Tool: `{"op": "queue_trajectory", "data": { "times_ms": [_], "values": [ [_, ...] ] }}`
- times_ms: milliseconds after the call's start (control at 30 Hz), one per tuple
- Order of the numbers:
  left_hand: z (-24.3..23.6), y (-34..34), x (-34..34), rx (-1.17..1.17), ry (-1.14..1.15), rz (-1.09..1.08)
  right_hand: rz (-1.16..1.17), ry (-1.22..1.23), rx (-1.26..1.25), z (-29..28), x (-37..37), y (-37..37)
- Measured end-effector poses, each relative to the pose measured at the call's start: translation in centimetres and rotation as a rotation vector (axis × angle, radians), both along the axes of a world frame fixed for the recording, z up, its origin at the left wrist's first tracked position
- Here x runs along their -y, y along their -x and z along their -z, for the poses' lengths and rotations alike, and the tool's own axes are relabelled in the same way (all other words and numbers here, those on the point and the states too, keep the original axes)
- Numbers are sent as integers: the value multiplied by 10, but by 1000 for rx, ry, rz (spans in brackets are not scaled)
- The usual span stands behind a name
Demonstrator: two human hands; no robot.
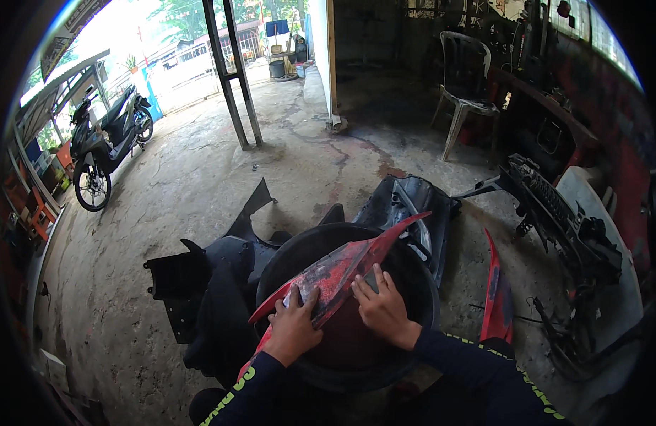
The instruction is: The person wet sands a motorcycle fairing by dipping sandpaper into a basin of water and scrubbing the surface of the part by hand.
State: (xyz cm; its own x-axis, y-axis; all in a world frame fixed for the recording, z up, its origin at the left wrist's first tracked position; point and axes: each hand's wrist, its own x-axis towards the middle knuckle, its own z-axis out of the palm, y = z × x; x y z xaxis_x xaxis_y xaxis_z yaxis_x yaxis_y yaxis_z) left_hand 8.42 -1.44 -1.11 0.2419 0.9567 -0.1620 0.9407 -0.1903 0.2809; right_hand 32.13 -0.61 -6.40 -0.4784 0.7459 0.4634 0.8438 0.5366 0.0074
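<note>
On my feed, left hand (294,329), fingers spread, and right hand (385,309) (finger grip unclear to me) on the red panel (340,268).

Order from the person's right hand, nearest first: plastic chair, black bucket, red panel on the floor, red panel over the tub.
1. Red panel over the tub: at the right hand.
2. Red panel on the floor: to the right.
3. Plastic chair: ahead, rightward.
4. Black bucket: far ahead, left.
</note>
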Motion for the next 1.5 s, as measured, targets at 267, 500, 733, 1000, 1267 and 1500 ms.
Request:
{"op": "queue_trajectory", "data": {
  "times_ms": [267,500,733,1000,1267,1500],
  "values": [
    [-1,-1,4,-13,-16,5,-4,-6,17,2,5,4],
    [-1,-4,3,-19,-21,10,164,-84,163,6,-18,-12],
    [0,-3,1,-13,-23,24,200,-106,129,0,-30,-18],
    [-4,-4,1,15,-23,36,221,-77,157,7,-37,-30],
    [0,-6,3,-31,-16,23,210,-82,106,7,-39,-35],
    [-1,-3,0,36,6,30,250,-64,-24,12,-47,-41]
  ]
}}
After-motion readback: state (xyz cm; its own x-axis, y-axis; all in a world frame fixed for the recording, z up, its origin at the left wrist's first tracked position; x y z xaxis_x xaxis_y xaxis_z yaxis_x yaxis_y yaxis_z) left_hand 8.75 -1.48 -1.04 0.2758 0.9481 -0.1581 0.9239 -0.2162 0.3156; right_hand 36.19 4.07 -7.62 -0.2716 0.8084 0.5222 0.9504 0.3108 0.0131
